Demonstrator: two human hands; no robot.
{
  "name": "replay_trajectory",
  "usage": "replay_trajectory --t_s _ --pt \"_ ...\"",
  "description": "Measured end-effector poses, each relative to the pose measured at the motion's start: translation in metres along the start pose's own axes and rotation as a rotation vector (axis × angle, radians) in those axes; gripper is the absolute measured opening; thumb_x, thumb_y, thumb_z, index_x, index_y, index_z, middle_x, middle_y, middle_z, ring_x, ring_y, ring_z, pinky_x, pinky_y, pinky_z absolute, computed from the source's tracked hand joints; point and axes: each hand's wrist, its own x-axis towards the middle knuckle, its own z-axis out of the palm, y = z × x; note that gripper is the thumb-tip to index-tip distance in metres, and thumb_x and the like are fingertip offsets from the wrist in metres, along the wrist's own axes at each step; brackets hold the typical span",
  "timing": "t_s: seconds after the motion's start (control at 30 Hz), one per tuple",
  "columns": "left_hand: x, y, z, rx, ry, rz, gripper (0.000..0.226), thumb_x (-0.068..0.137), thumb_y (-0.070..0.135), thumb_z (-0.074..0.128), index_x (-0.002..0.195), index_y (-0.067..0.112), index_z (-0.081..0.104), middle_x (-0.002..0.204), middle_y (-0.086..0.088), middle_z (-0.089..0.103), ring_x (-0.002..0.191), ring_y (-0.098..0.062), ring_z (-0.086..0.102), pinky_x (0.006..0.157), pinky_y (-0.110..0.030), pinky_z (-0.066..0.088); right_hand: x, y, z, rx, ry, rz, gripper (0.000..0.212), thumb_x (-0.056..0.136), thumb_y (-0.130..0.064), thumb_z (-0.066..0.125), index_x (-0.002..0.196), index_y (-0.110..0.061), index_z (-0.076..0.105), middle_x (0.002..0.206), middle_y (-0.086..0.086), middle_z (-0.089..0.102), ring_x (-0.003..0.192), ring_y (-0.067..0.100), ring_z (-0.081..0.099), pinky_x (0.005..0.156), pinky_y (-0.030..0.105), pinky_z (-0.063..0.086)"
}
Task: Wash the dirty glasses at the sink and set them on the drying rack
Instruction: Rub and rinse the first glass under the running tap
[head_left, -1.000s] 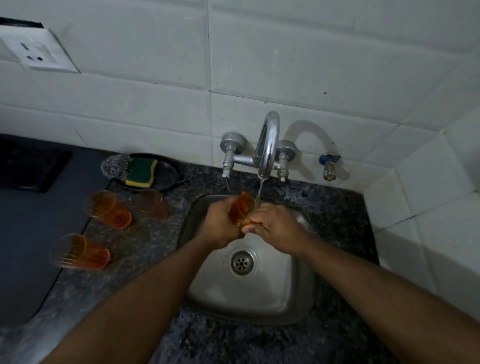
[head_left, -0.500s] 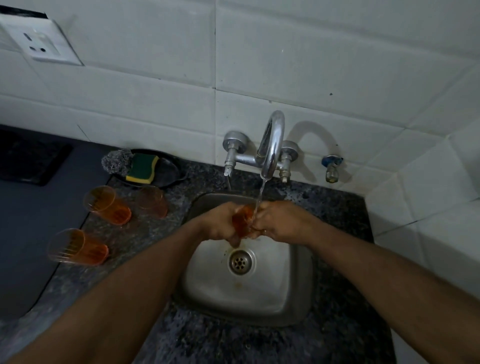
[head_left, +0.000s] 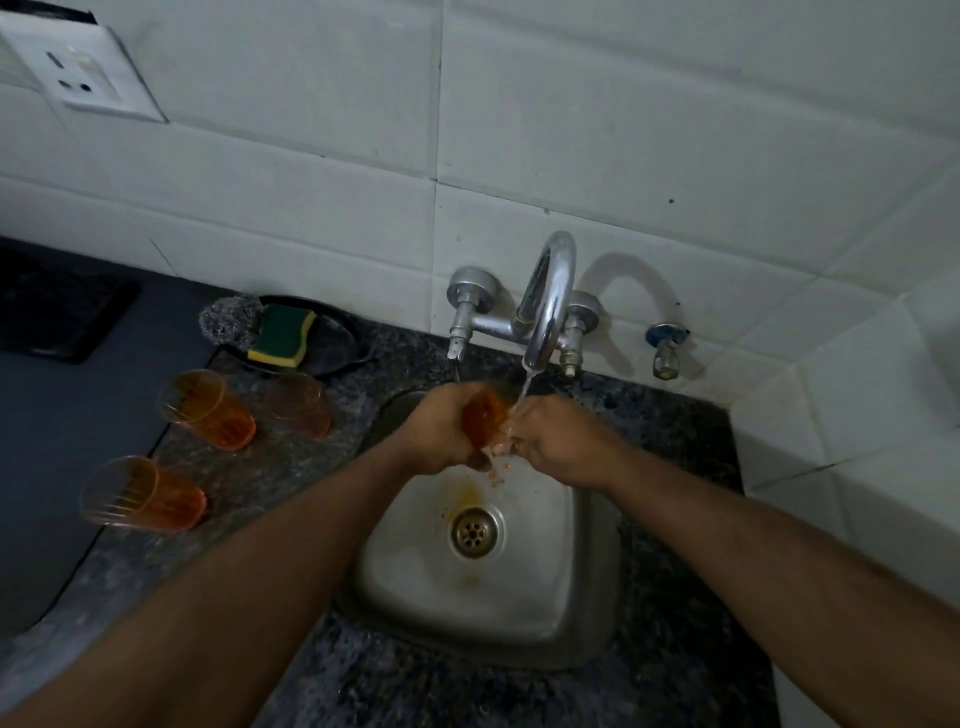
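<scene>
Head view: left hand grip curled round orange glass, now tipped under tap stream; right hand fingers rub its rim. Rinsing continues; three glasses wait on worktop.

Both bare forearms reaching in from 7 and 4 o'clock, converging toward centre, just above middle of view. Left hand curling its grip around orange glass, thumb side facing up. Right hand sitting just beside it at 3 o'clock, back of hand facing up, fingers curled at glass's lower end, fingertips mostly hidden. Hands nearly touching, wrists roughly level, both arms extended.
</scene>
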Motion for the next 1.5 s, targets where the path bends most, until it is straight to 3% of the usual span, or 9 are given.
replay_trajectory --t_s 0.1,0.3,0.5,0.67,0.87,1.1,1.23,1.33,1.5 --pt "-0.005 0.004 0.017 -0.066 0.256 0.066 0.058 0.05 0.003 0.095 0.093 0.03 0.066 0.089 0.01 0.069 0.081 -0.001 0.065 0.069 -0.024 0.054 0.002 0.0 0.001 0.082 0.02 0.077 0.014 0.095 -0.021 0.071 0.087 -0.013 0.078 0.087 0.0 0.075 0.078 0.014 0.065 0.074 0.028 0.049" --pt "-0.006 -0.017 0.011 0.015 -0.189 -0.009 0.062 0.053 -0.001 0.091 0.105 0.025 0.07 0.1 0.006 0.073 0.094 -0.009 0.071 0.084 -0.033 0.06 -0.004 0.0 -0.001 -0.208 -0.182 -0.071 0.014 0.096 -0.033 0.07 0.105 -0.029 0.079 0.101 -0.008 0.076 0.095 0.017 0.065 0.077 0.033 0.052" --pt "-0.011 -0.013 0.031 -0.15 0.127 -0.055 0.07 0.053 0.009 0.097 0.116 0.023 0.07 0.106 0.005 0.076 0.101 -0.01 0.072 0.092 -0.042 0.061 -0.007 -0.002 0.012 0.003 -0.11 0.125 0.023 0.096 -0.045 0.066 0.091 -0.024 0.075 0.088 -0.01 0.072 0.077 0.007 0.06 0.071 0.031 0.048" --pt "-0.012 -0.021 0.009 0.052 -0.282 -0.024 0.059 0.055 0.001 0.091 0.099 0.032 0.069 0.097 0.006 0.074 0.091 -0.007 0.071 0.085 -0.031 0.059 -0.006 -0.006 0.009 -0.321 -0.193 -0.071 0.021 0.099 -0.042 0.06 0.103 -0.028 0.075 0.099 -0.004 0.072 0.09 0.019 0.065 0.076 0.035 0.054" --pt "-0.019 -0.005 0.03 -0.086 0.244 0.007 0.054 0.065 0.004 0.091 0.111 0.019 0.069 0.094 0.012 0.072 0.088 -0.005 0.071 0.073 -0.018 0.057 -0.001 -0.008 0.028 0.165 0.014 0.191 0.018 0.096 -0.039 0.066 0.091 -0.026 0.077 0.085 -0.011 0.073 0.079 0.004 0.065 0.077 0.036 0.055" --pt "-0.012 -0.022 -0.001 0.027 -0.369 -0.093 0.061 0.057 -0.006 0.089 0.102 0.031 0.069 0.099 0.006 0.075 0.094 -0.01 0.072 0.089 -0.034 0.058 -0.001 -0.004 0.018 -0.284 -0.25 -0.024 0.022 0.098 -0.043 0.059 0.102 -0.027 0.073 0.096 -0.003 0.07 0.09 0.019 0.061 0.08 0.038 0.055" --pt "-0.018 -0.018 0.008 -0.209 -0.143 -0.203 0.068 0.061 -0.011 0.088 0.114 0.024 0.063 0.102 0.003 0.074 0.094 -0.012 0.072 0.076 -0.026 0.059 -0.008 -0.007 0.035 0.269 0.046 0.331 0.015 0.09 -0.031 0.079 0.104 -0.025 0.077 0.104 -0.008 0.074 0.096 0.009 0.065 0.09 0.04 0.056" --pt "-0.03 -0.03 0.024 -0.322 -0.059 -0.265 0.076 0.059 -0.001 0.087 0.121 0.034 0.061 0.104 -0.003 0.074 0.096 -0.026 0.074 0.075 -0.045 0.064 -0.017 -0.019 0.06 0.905 0.439 0.666 0.03 0.073 -0.01 0.092 0.093 -0.027 0.077 0.099 -0.006 0.079 0.095 0.014 0.075 0.088 0.042 0.061" --pt "-0.046 -0.029 0.03 -0.255 -0.153 -0.327 0.065 0.075 0.024 0.082 0.13 0.04 0.051 0.099 -0.007 0.072 0.07 -0.018 0.069 0.052 -0.034 0.052 -0.014 -0.047 0.099 1.502 0.669 0.88 0.025 0.087 0.003 0.072 0.101 -0.018 0.076 0.104 0.008 0.079 0.101 0.032 0.073 0.092 0.048 0.059"
